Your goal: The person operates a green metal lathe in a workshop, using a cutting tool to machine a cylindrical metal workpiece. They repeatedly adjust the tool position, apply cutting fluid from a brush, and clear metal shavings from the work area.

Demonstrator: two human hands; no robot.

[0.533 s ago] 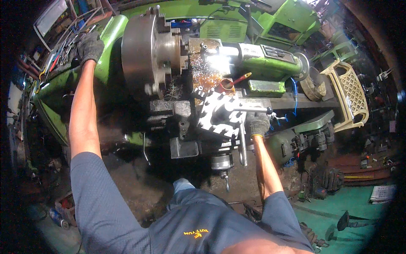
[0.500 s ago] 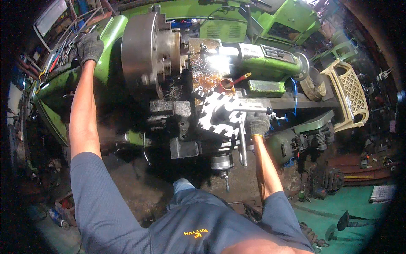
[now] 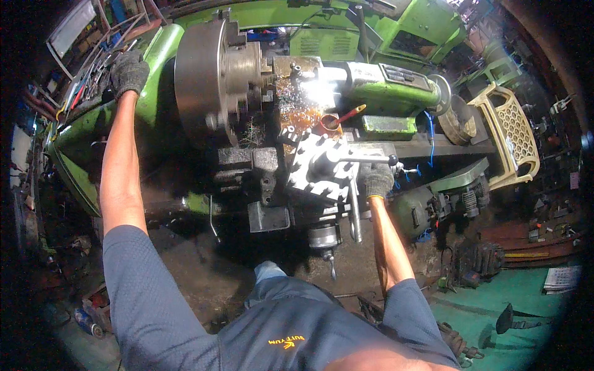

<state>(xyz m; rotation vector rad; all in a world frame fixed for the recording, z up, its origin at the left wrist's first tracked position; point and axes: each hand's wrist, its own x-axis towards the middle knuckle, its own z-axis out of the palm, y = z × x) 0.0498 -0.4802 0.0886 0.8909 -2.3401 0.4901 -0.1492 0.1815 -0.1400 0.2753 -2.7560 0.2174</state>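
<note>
A green lathe [image 3: 396, 93] fills the upper middle, with a large grey chuck [image 3: 204, 74] turned to the right. My left hand [image 3: 129, 72], in a dark glove, rests on the green headstock at the upper left. My right hand [image 3: 377, 180], also gloved, grips a steel lever handle [image 3: 354, 204] on the carriage, beside the black-and-white tool post [image 3: 318, 167]. A bright light glares on the wet, chip-covered area [image 3: 309, 99] right of the chuck. A small orange cup [image 3: 330, 123] with a red stick sits there.
A cream plastic crate [image 3: 504, 136] leans at the right. A grey motor [image 3: 433, 207] lies below it. Tools hang on a rack [image 3: 80, 62] at the upper left. Green floor [image 3: 495, 303] with scattered parts spreads at the lower right.
</note>
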